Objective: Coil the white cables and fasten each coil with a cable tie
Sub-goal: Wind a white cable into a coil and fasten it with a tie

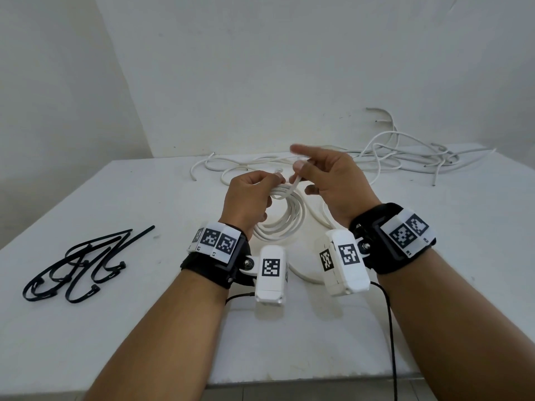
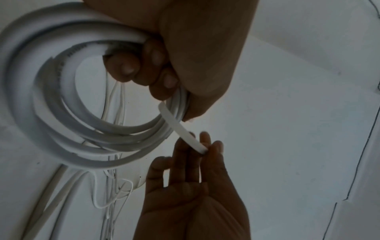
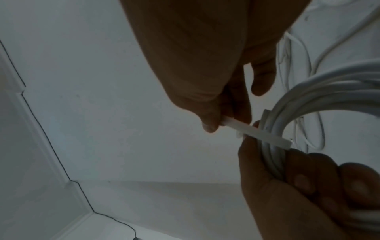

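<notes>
A: Where's the coil [image 1: 285, 215]?
B: We see it in the left hand [image 1: 249, 195], fingers curled round 1 side, hanging above the table [image 1: 144, 328].
A: And the tie?
B: The white cable tie [image 2: 183, 129] wraps the bundle; its tail slants toward the right hand [image 1: 333, 183], which pinches it, index finger raised. We'd judge the pull runs along that tail, rightward.
</notes>
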Demonstrator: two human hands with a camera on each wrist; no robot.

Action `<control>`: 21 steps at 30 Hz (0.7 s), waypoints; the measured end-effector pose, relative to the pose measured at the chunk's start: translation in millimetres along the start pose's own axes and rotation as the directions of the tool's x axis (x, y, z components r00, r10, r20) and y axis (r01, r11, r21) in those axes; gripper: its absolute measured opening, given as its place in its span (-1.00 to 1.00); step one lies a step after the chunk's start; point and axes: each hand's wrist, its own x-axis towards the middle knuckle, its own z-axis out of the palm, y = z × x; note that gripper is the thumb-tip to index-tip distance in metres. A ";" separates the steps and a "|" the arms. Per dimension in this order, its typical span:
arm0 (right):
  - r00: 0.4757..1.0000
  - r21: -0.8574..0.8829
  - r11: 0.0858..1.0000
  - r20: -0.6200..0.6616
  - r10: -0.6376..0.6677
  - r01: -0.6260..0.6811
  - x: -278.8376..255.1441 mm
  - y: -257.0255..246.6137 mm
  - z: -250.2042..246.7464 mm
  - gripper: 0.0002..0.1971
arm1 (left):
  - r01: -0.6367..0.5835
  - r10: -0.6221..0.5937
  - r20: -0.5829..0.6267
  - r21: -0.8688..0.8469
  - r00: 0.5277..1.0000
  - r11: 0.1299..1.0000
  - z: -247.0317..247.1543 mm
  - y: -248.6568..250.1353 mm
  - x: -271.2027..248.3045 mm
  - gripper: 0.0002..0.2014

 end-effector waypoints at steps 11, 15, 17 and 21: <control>0.986 -0.175 0.975 -0.073 -0.152 0.137 -2.2 3.3 7.0 -0.86 | 0.004 -0.004 -0.027 0.020 1.000 1.000 2.4 -0.2 -0.3 -0.80; 0.982 -0.289 0.943 -0.040 -0.186 0.167 -0.9 6.1 7.0 -0.86 | 0.007 -0.006 -0.035 0.043 0.999 0.999 1.4 0.2 0.9 -0.82; 0.980 -0.287 0.945 -0.069 -0.186 0.159 0.2 6.3 5.3 -0.87 | 0.002 -0.001 -0.036 0.042 0.999 0.999 1.2 0.6 1.0 -0.83; 0.977 -0.332 0.932 -0.097 -0.188 0.146 0.8 6.6 5.8 -0.84 | 0.000 0.003 -0.045 0.058 0.999 0.998 0.5 0.8 0.9 -0.81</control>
